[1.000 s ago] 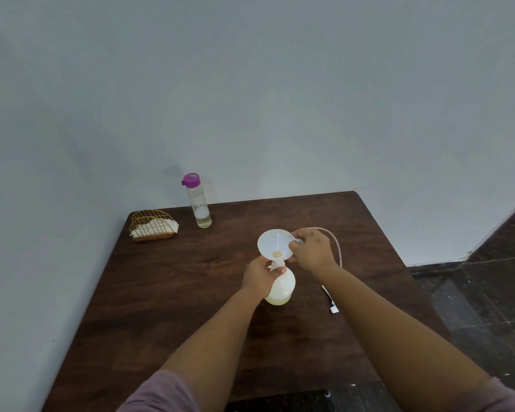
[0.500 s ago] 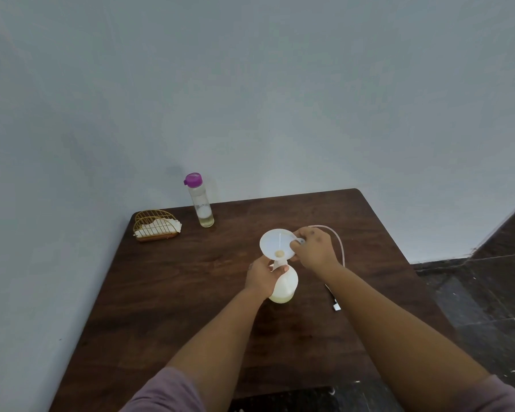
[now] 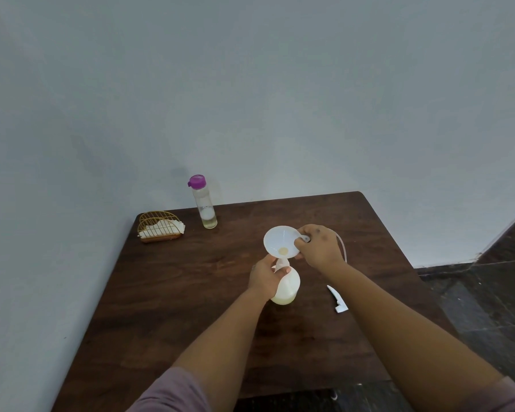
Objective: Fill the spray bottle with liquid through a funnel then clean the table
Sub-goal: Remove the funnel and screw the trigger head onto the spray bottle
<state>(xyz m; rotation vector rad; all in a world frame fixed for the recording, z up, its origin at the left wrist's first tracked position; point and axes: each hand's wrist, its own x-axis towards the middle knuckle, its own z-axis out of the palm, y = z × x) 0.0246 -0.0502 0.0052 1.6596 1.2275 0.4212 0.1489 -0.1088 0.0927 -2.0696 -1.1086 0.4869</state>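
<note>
A white spray bottle [image 3: 289, 285] holding pale yellow liquid stands near the middle of the dark wooden table [image 3: 191, 292]. A white funnel [image 3: 280, 240] sits in its neck, tilted toward me. My left hand [image 3: 265, 275] is wrapped around the bottle's neck. My right hand [image 3: 320, 245] pinches the funnel's rim tab on its right side. The white spray head [image 3: 338, 300] with its thin tube [image 3: 342, 248] lies on the table to the right of the bottle, partly hidden by my right arm.
A clear bottle with a purple cap [image 3: 204, 202] stands at the table's back edge by the wall. A gold wire holder with white napkins [image 3: 160, 227] sits in the back left corner. Dark tiled floor [image 3: 488, 292] lies to the right.
Both hands keep their grips on the bottle and the funnel. The funnel looks lifted and tilted slightly. The view has shifted a little.
</note>
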